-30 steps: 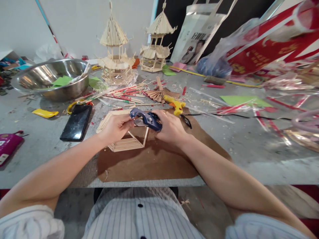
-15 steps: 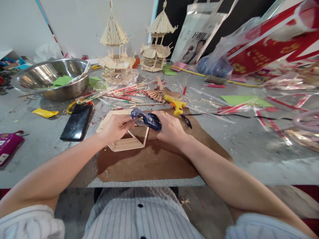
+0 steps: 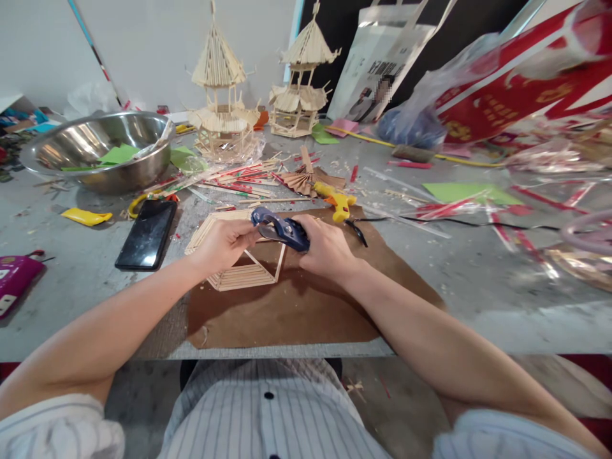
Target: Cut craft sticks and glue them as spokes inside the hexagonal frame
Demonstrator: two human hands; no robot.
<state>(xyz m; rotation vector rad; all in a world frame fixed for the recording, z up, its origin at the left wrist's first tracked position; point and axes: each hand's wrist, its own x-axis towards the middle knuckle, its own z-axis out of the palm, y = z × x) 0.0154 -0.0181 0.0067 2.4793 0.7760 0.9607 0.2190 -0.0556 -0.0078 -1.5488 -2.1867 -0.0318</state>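
My right hand (image 3: 327, 245) is wrapped round a blue hand cutter (image 3: 291, 233), a shear-like tool whose jaw end points left. Close to that jaw end, my left hand (image 3: 224, 243) has thumb and fingers pinched together. Whatever is between those fingertips is too small and hidden to name. Under the left hand lies a flat frame of thin wooden sticks (image 3: 246, 277), many-sided, with rows of sticks filling some of its sections. The hand covers part of this frame. A brown sheet (image 3: 306, 312) lies beneath the frame and both hands.
Two stick pagodas (image 3: 220, 70) stand at the back. A metal bowl (image 3: 95, 153), a phone (image 3: 146, 234) and a yellow-handled knife (image 3: 87, 217) lie left. Loose sticks (image 3: 243, 182) and a yellow glue gun (image 3: 338, 201) with a black cord lie beyond my hands. Bags (image 3: 516, 89) stand right.
Almost nothing differs. The blue cutter and my hands have shifted very slightly, and both grips stay the same.
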